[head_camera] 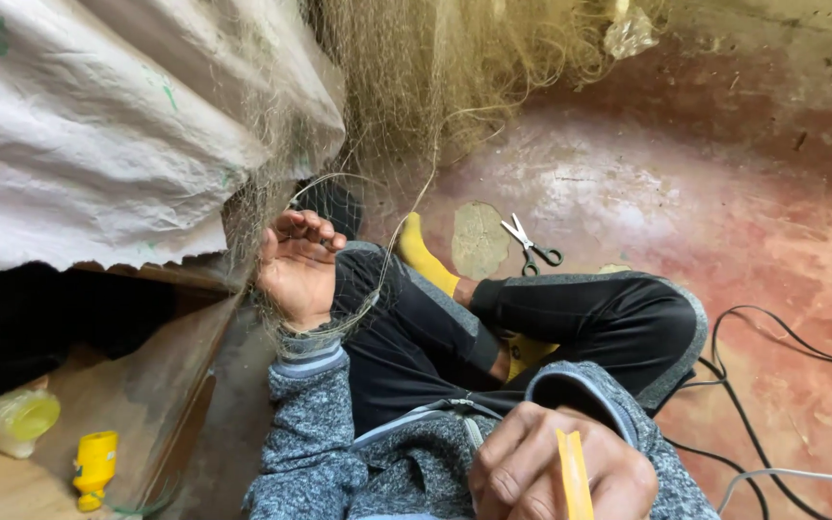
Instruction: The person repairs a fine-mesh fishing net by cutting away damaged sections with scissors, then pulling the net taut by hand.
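Worn red floor [724, 193], wooden shelf [137, 385] at left.

left hand [296, 270] gripping net [406, 116], right hand [556, 472] holding yellow needle [573, 474]

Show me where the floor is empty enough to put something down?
The red floor is bare beyond the scissors, toward the far wall. Another free strip lies between the raised knee and the black cables. It is crowded around the left hand, tangled in fishing net, and under the white sack.
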